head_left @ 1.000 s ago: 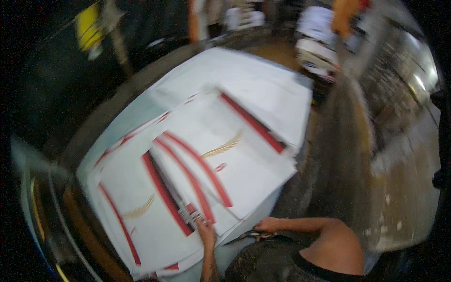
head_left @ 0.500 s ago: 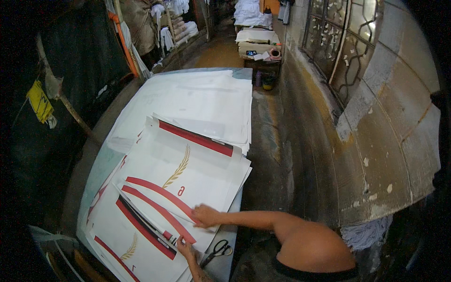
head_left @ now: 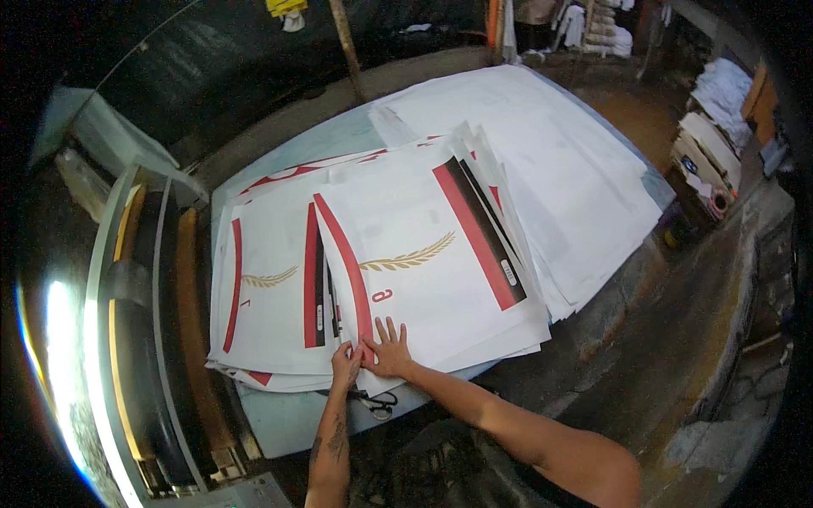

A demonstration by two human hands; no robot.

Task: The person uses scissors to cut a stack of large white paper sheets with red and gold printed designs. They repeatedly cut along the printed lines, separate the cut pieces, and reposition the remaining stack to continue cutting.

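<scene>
A large white printed sheet (head_left: 415,203) lies over the near part of the table, with a curved red band, a gold leaf sprig and a red-and-black stripe. My right hand (head_left: 389,350) rests flat on its near edge beside the red band, fingers spread. Close to it, my left hand (head_left: 343,366) has its fingers closed at the sheet's near edge, by the end of the red band. Under the left side of this sheet lies a similar printed sheet (head_left: 275,317). Dark-handled scissors (head_left: 378,406) lie on the table close to my wrists, partly hidden.
Blank white sheets (head_left: 559,169) are stacked on the far right of the pale table (head_left: 288,432). A machine with long rollers (head_left: 140,356) stands along the left. A small stand with papers (head_left: 707,157) is at the far right, beyond a dark floor.
My view has turned left, bringing the roller machine in. My right hand has gone from closed on the sheet to lying flat. The raised sheet edge with the red band now lies flatter.
</scene>
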